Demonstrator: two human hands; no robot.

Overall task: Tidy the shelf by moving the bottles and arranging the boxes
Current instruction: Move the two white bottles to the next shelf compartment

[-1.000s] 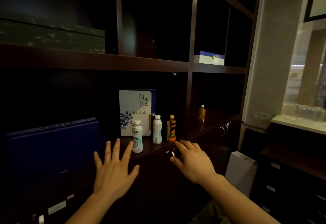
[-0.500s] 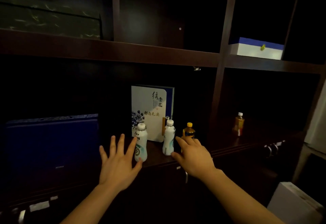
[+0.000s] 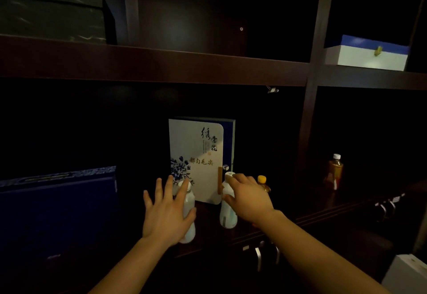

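Two white bottles stand on the lower shelf (image 3: 208, 210) in front of an upright white-and-blue box (image 3: 198, 152). My left hand (image 3: 165, 215) has its fingers spread against the left white bottle (image 3: 189, 203), index finger at its cap and thumb across its body. My right hand (image 3: 249, 199) reaches over the right white bottle (image 3: 227, 216), index finger on the cap and thumb on its side. An orange-capped bottle (image 3: 262, 181) shows just behind that hand. A brown tea bottle (image 3: 334, 172) stands alone in the right compartment.
A large dark blue box (image 3: 57, 208) fills the lower left. On the upper shelf, a dark green box (image 3: 50, 16) lies at the left and a blue-and-white box (image 3: 367, 57) at the right. Metal drawer handles (image 3: 258, 256) sit below the shelf. A white box (image 3: 406, 273) is at bottom right.
Both hands have moved forward to the two white bottles and now touch them. The view has come closer to the shelf and turned left.
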